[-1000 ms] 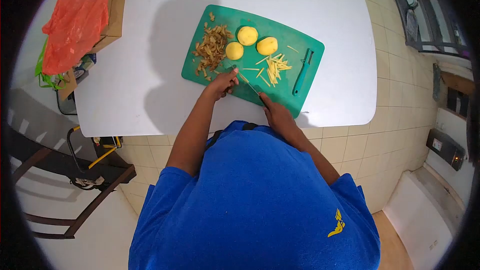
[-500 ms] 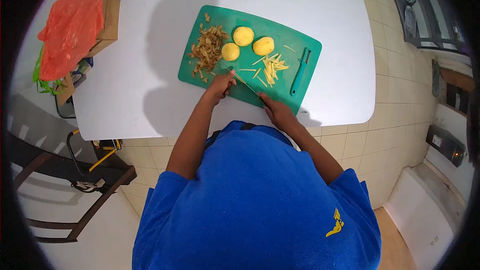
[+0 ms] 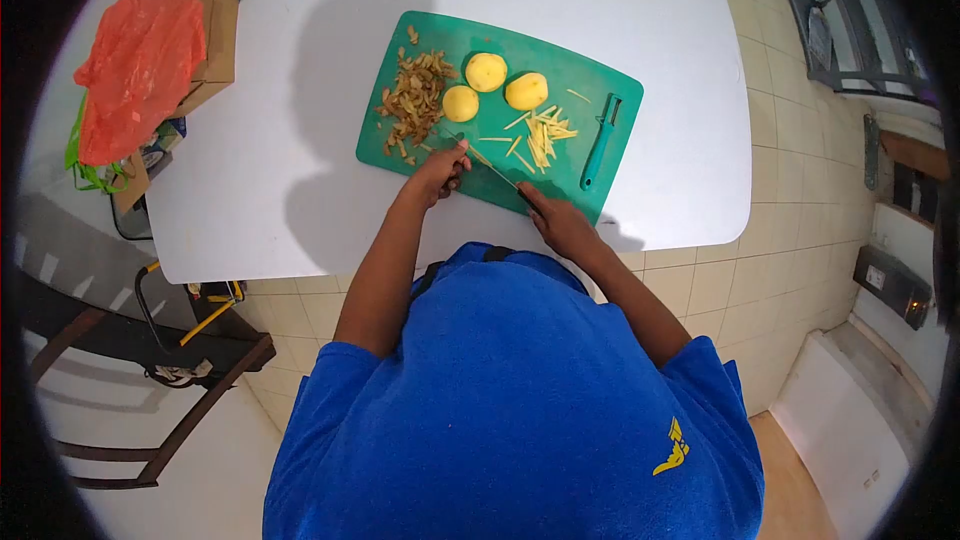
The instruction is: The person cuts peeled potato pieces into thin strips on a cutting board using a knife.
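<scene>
My right hand (image 3: 560, 223) is closed round the dark handle of a knife (image 3: 492, 166), whose blade slants up and left over the green cutting board (image 3: 400, 165). At the blade's far end my left hand (image 3: 438, 176) is closed, fingers bent; what it pinches is too small to make out. Above the hands lie three peeled potatoes (image 3: 486, 72), with a heap of brown peelings (image 3: 417, 98) to their left. Thin potato sticks (image 3: 545, 137) are piled right of the blade. A green-handled peeler (image 3: 600, 145) rests near the board's right edge.
The board is on a white table (image 3: 690, 140). At the table's left side are a red plastic bag (image 3: 140, 70) and a cardboard box (image 3: 220, 35). A dark wooden chair (image 3: 190, 420) stands at lower left, and a rack (image 3: 850, 20) at upper right.
The whole view has shifted slightly, moving the board a little left in the picture. The knife in my right hand has moved slightly against the board; both hands keep their grip.
</scene>
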The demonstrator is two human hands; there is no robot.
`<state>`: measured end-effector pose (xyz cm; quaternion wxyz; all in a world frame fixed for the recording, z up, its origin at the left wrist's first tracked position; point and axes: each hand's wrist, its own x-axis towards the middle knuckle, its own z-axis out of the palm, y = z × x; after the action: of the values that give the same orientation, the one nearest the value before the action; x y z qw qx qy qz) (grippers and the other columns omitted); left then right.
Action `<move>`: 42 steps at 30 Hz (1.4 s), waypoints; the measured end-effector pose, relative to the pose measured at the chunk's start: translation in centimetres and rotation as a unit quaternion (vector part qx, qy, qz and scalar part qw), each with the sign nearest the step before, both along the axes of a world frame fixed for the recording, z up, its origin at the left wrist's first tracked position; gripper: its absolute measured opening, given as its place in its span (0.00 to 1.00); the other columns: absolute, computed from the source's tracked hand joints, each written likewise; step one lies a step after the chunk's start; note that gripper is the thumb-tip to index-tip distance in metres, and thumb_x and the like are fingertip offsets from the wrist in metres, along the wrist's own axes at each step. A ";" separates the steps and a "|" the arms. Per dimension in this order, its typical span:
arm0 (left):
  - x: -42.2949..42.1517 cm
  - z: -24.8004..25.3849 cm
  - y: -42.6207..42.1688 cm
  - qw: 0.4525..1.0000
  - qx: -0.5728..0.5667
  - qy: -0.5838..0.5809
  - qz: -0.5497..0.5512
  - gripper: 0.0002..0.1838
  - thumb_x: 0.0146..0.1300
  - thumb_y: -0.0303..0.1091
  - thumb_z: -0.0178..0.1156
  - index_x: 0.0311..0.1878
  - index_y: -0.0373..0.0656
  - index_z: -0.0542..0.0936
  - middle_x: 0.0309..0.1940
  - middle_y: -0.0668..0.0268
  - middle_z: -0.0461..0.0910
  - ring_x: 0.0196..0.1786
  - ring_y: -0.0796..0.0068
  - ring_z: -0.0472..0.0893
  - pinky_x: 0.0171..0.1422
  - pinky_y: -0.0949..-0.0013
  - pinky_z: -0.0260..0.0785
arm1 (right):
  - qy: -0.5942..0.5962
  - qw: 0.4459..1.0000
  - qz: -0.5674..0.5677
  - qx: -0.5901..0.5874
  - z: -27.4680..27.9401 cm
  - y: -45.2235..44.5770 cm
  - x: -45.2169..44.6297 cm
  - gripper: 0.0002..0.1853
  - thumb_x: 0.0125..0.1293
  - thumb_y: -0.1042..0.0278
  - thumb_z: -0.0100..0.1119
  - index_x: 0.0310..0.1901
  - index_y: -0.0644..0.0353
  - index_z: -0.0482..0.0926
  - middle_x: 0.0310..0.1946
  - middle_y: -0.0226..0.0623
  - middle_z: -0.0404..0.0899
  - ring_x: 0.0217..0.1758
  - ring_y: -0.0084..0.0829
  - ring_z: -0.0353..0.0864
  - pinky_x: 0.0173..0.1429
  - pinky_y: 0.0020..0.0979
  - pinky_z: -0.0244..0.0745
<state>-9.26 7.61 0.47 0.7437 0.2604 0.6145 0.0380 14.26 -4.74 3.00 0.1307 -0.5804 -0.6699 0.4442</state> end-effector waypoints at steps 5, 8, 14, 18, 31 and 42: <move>0.4 0.1 0.1 1.000 -0.004 0.020 0.007 0.26 0.63 0.65 0.52 0.26 0.51 0.71 0.15 0.80 0.56 0.17 0.83 0.57 0.19 0.76 0.43 | 0.006 1.000 0.002 -0.011 0.0 0.3 0.1 0.28 0.66 0.66 0.52 0.68 0.44 0.59 0.32 0.58 0.78 0.34 0.58 0.79 0.39 0.54 0.72; 0.3 0.4 0.3 1.000 0.001 0.010 0.006 0.26 0.63 0.65 0.52 0.26 0.51 0.71 0.15 0.80 0.56 0.17 0.83 0.57 0.19 0.76 0.43 | 0.007 0.999 0.015 -0.035 0.8 0.9 0.1 0.27 0.67 0.70 0.50 0.67 0.48 0.60 0.37 0.58 0.79 0.40 0.58 0.78 0.43 0.52 0.72; 0.2 0.3 0.1 0.999 0.003 0.034 0.012 0.24 0.64 0.62 0.52 0.28 0.49 0.73 0.16 0.78 0.58 0.18 0.83 0.60 0.18 0.75 0.45 | -0.016 1.000 -0.013 -0.023 -0.4 0.1 -0.6 0.24 0.67 0.64 0.51 0.64 0.48 0.61 0.30 0.59 0.78 0.34 0.60 0.79 0.39 0.57 0.71; 0.4 -1.3 -0.9 0.979 0.163 0.114 -0.047 0.24 0.65 0.59 0.53 0.32 0.45 0.75 0.19 0.67 0.71 0.22 0.72 0.70 0.23 0.67 0.58 | -0.008 1.000 -0.024 -0.018 -2.6 -0.9 -0.6 0.22 0.67 0.63 0.51 0.62 0.51 0.62 0.30 0.59 0.78 0.34 0.61 0.79 0.40 0.57 0.72; 1.5 -2.0 -7.7 0.810 0.541 0.205 -0.098 0.20 0.62 0.31 0.58 0.56 0.43 0.67 0.22 0.59 0.71 0.27 0.57 0.75 0.33 0.55 0.66 | -0.027 0.999 -0.028 -0.003 -1.7 -1.8 -0.6 0.18 0.66 0.65 0.53 0.53 0.60 0.62 0.32 0.61 0.78 0.36 0.64 0.77 0.39 0.58 0.71; 2.6 -2.2 -8.5 0.923 0.287 0.085 0.243 0.14 0.60 0.29 0.57 0.49 0.40 0.70 0.27 0.60 0.75 0.30 0.63 0.79 0.37 0.63 0.72 | 0.017 0.999 0.016 -0.035 -1.1 -2.1 2.4 0.19 0.69 0.63 0.50 0.57 0.61 0.64 0.41 0.63 0.76 0.46 0.62 0.76 0.49 0.53 0.70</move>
<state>-6.67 -0.88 -1.72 0.5504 0.3077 0.6824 0.3697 16.64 -6.88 1.90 0.1143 -0.5666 -0.6606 0.4791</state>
